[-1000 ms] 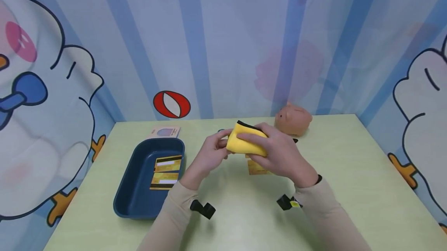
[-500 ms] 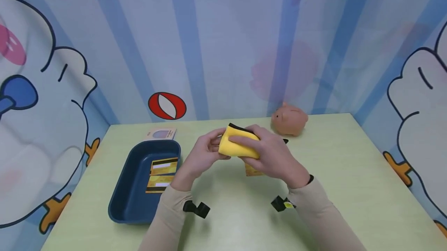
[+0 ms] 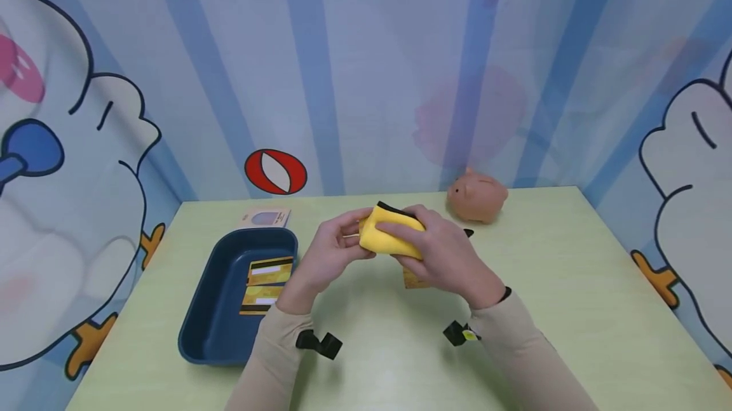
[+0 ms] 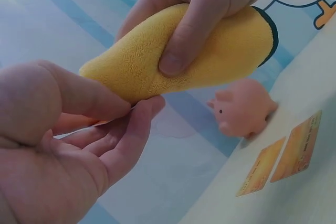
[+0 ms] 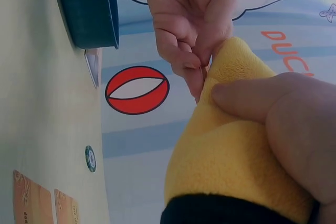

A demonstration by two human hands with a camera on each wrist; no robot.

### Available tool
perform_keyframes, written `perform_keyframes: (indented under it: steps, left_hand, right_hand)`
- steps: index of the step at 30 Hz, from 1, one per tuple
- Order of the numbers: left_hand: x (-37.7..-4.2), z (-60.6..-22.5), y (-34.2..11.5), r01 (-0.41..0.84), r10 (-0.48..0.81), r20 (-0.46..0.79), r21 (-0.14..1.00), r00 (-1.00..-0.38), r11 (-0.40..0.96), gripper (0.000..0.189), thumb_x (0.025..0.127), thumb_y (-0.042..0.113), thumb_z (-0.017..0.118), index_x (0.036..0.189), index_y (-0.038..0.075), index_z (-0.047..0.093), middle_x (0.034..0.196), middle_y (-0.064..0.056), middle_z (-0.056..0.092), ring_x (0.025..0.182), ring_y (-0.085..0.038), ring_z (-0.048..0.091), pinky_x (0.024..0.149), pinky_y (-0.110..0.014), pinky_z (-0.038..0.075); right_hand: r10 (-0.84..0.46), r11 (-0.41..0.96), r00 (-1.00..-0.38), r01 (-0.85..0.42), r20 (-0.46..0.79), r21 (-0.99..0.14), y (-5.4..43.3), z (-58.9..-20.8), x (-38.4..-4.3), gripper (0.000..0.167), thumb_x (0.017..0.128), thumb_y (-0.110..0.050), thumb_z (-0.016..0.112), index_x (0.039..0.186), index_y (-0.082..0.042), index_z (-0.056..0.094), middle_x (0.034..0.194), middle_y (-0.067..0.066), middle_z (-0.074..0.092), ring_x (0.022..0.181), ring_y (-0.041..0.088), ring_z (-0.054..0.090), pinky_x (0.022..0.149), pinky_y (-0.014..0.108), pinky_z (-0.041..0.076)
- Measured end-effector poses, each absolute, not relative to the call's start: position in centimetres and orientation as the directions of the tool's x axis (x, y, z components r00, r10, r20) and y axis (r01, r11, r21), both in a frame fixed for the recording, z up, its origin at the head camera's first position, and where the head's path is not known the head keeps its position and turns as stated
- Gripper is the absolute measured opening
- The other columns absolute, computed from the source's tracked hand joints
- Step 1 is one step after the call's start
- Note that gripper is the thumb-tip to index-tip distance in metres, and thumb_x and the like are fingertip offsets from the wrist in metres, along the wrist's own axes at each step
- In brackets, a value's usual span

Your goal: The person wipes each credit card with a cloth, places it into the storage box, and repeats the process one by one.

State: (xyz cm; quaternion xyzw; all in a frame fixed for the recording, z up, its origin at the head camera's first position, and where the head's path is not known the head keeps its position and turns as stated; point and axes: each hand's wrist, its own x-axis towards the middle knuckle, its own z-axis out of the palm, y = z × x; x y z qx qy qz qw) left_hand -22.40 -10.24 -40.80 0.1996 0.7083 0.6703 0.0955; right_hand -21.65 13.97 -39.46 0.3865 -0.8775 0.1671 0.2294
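Note:
A yellow plush cloth with black edging is folded in my right hand, whose thumb presses along it in the right wrist view. My left hand pinches a thin card at the cloth's left end; a gold sliver of the card shows beside the fingers and the cloth hides most of it. In the left wrist view the left thumb and fingers meet right at the cloth's lower edge. Both hands are raised over the table. Beneath the right hand lies a gold card.
A dark blue tray at left holds two gold cards with black stripes. Behind it lies a pale booklet. A pink piggy bank stands at the back right. A round chip shows on the table before a printed cloth backdrop.
Both hands and the yellow cloth sit slightly further left in the head view, which has itself shifted a little. The left fingers have changed their bend slightly, and a gold sliver shows beside them now.

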Motion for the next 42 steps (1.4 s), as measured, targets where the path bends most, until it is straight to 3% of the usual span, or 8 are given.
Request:
perform_keyframes:
  steps: [9, 19, 42]
  left_hand:
    - [-22.6, -40.8, -10.0, 0.18, 0.365, 0.166, 0.984, -0.916, 0.004, 0.062, 0.099, -0.011, 0.06, 0.157, 0.004, 0.045, 0.145, -0.023, 0.061, 0.118, -0.034, 0.07, 0.09, -0.031, 0.062]
    - [-22.2, -41.0, -10.0, 0.143, 0.337, 0.146, 0.989, -0.93, -0.032, 0.062, 0.098, -0.013, 0.059, 0.157, 0.004, 0.046, 0.141, -0.022, 0.063, 0.106, -0.03, 0.075, 0.088, -0.031, 0.063]
    - [-22.3, -40.0, -10.9, 0.138, 0.242, 0.144, 0.989, -0.959, -0.045, 0.063, 0.098, -0.012, 0.06, 0.156, 0.009, 0.048, 0.142, -0.019, 0.064, 0.11, -0.033, 0.075, 0.089, -0.029, 0.062]
  right_hand:
    - [-0.586, 0.67, -0.617, -0.734, 0.525, -0.115, 14.6, -39.2, -21.8, 0.051, 0.092, -0.028, 0.081, 0.141, -0.03, 0.066, 0.126, 0.015, 0.063, 0.096, 0.028, 0.063, 0.069, 0.041, 0.058]
    - [-0.568, 0.675, -0.613, -0.729, 0.549, -0.116, 15.4, -39.1, -21.2, 0.049, 0.09, -0.028, 0.084, 0.137, -0.028, 0.069, 0.12, 0.013, 0.064, 0.09, 0.024, 0.061, 0.065, 0.038, 0.056]
    - [-0.54, 0.71, -0.599, -0.702, 0.591, -0.063, 16.5, -38.5, -22.0, 0.05, 0.087, -0.018, 0.085, 0.135, -0.027, 0.071, 0.12, 0.019, 0.064, 0.086, 0.028, 0.06, 0.057, 0.039, 0.054]
